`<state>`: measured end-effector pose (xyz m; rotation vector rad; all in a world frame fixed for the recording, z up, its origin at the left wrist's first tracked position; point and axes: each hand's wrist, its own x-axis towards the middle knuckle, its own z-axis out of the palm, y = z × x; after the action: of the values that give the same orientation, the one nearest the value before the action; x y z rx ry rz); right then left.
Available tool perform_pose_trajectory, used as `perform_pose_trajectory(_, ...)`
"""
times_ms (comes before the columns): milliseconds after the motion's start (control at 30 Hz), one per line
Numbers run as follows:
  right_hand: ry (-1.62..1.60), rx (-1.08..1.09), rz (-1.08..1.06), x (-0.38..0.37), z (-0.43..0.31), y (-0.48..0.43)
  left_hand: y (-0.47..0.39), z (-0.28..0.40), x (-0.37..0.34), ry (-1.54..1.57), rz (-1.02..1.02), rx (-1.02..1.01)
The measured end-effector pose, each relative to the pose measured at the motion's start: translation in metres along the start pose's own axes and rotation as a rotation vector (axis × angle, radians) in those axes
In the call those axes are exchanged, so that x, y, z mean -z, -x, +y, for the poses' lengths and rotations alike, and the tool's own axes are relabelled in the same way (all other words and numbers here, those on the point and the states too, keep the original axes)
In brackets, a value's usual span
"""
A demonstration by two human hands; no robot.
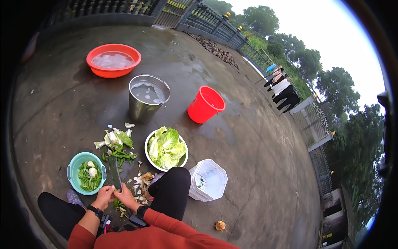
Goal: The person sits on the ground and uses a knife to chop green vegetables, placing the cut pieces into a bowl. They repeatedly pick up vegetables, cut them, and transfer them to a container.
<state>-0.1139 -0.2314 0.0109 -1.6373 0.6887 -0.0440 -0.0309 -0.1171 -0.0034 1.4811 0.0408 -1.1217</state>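
Note:
My right hand [125,196] grips a kitchen knife [115,174], its long blade pointing away from me. Beside it, with fingertips almost touching, is my left hand [105,196]; its fingers are pinched, and whether they hold something small is hidden. Left of the blade, a teal basin [71,177] contains cut green peppers [88,178] and peeled white garlic bulbs or cloves [92,172]. Whole green chilli peppers [120,153] lie around the blade's tip, next to cabbage pieces [116,137]. Garlic skins and scraps [143,182] litter the ground right of the knife.
A white bowl of leafy cabbage [168,147] stands ahead, near my right knee. Right of that knee is a white octagonal plastic container [214,179]. Farther off are a metal bucket [143,107], a red bucket [202,107] and an orange-red basin of sudsy water [113,73]. A round root vegetable [220,225] lies at right.

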Motion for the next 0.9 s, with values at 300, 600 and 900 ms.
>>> perform_pose_trajectory(300, -0.083, 0.072, 0.061, -0.003, 0.011, -0.003, 0.010, -0.004, -0.001, 0.167, 0.038, 0.023)
perform_pose_trajectory(600, 0.048, -0.022, 0.147, 0.009, 0.008, -0.002, 0.002, -0.025, -0.007, -0.129, -0.118, -0.154)
perform_pose_trajectory(900, 0.093, -0.037, 0.201, 0.009, 0.029, -0.012, 0.008, -0.021, -0.006, -0.141, -0.245, -0.123)
